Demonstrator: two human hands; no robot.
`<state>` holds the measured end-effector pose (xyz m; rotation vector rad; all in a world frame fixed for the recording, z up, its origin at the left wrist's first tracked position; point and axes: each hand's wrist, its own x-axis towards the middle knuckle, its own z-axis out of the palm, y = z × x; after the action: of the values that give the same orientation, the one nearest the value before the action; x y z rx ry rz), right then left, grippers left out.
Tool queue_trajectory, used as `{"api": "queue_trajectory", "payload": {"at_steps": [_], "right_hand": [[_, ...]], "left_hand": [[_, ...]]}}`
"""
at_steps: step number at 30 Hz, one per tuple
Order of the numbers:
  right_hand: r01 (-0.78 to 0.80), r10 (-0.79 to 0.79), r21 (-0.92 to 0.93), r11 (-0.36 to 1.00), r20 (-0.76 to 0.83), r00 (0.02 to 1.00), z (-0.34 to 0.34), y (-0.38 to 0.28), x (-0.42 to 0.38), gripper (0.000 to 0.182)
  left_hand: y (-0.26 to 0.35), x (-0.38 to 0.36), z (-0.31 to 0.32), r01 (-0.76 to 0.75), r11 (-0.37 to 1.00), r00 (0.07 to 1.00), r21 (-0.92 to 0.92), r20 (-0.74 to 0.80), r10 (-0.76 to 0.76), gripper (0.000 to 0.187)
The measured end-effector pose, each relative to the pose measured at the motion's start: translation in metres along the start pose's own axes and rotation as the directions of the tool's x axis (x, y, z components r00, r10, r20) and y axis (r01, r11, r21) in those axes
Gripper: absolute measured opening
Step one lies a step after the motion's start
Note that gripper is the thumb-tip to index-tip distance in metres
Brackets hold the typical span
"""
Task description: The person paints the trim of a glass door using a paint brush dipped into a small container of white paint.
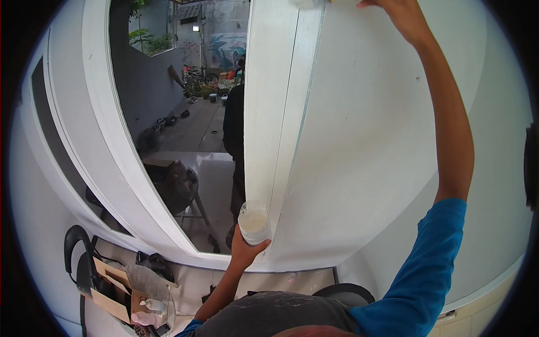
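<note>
My left hand (246,250) is wrapped round a clear plastic cup (254,223) with white paint inside, low in front of the window frame. At the top edge of the view, my right hand (397,16) is raised with its fingers bent and partly cut off. Beside those fingers, a paintbrush (310,3) with pale bristles lies against the upper part of the white wooden frame (274,95). Most of the brush handle is out of view.
Dark glass (208,121) left of the frame reflects a yard and a dark figure. A white wall panel (365,135) stands on the right. On the floor at lower left are a cardboard box (115,303), bottles (152,305) and a black curved object (78,238).
</note>
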<state>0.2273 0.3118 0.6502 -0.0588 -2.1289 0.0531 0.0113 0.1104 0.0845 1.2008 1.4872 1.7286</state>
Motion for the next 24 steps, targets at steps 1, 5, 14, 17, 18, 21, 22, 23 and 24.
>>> {"api": "queue_trajectory", "payload": {"at_steps": [1,5,14,17,18,21,22,23,24], "right_hand": [[0.006,-0.007,-0.011,1.0,-0.027,1.0,-0.006,0.0,0.013,0.025],[0.106,-0.108,-0.017,0.994,-0.194,0.975,-0.026,-0.007,0.051,0.025],[0.265,-0.293,-0.333,0.905,-0.035,0.955,0.013,-0.03,-0.004,0.017],[0.202,-0.203,-0.334,0.921,0.031,0.979,0.022,-0.06,-0.008,0.019],[0.097,-0.092,-0.27,0.958,0.03,0.995,0.023,-0.07,-0.003,0.021],[0.112,-0.163,-0.429,0.896,-0.084,0.983,0.027,-0.1,0.029,0.024],[0.173,-0.245,-0.47,0.865,-0.095,0.965,0.029,-0.105,0.043,0.025],[0.23,-0.325,-0.513,0.827,-0.101,0.94,0.031,-0.11,0.055,0.026],[0.202,-0.34,-0.59,0.782,-0.131,0.931,0.039,-0.12,0.062,0.028]], "left_hand": [[0.0,0.001,0.001,-0.003,1.0,1.0,0.0,-0.005,0.003,0.085],[-0.008,-0.002,0.003,-0.031,0.999,0.999,-0.006,-0.032,0.031,0.085],[-0.002,0.0,-0.007,-0.021,0.999,0.999,-0.031,-0.03,0.02,0.084],[-0.001,0.003,-0.011,-0.027,1.0,1.0,-0.015,-0.015,0.027,0.084],[-0.001,0.003,-0.012,-0.029,1.0,1.0,-0.005,-0.002,0.029,0.084],[-0.007,0.008,-0.016,-0.017,0.999,1.0,-0.03,0.022,0.018,0.085],[-0.009,0.01,-0.017,-0.016,0.999,1.0,-0.031,0.026,0.017,0.085],[-0.011,0.013,-0.018,-0.016,0.999,0.999,-0.052,0.029,0.018,0.086],[-0.013,0.015,-0.019,-0.015,0.997,0.999,-0.074,0.032,0.017,0.086]]}}
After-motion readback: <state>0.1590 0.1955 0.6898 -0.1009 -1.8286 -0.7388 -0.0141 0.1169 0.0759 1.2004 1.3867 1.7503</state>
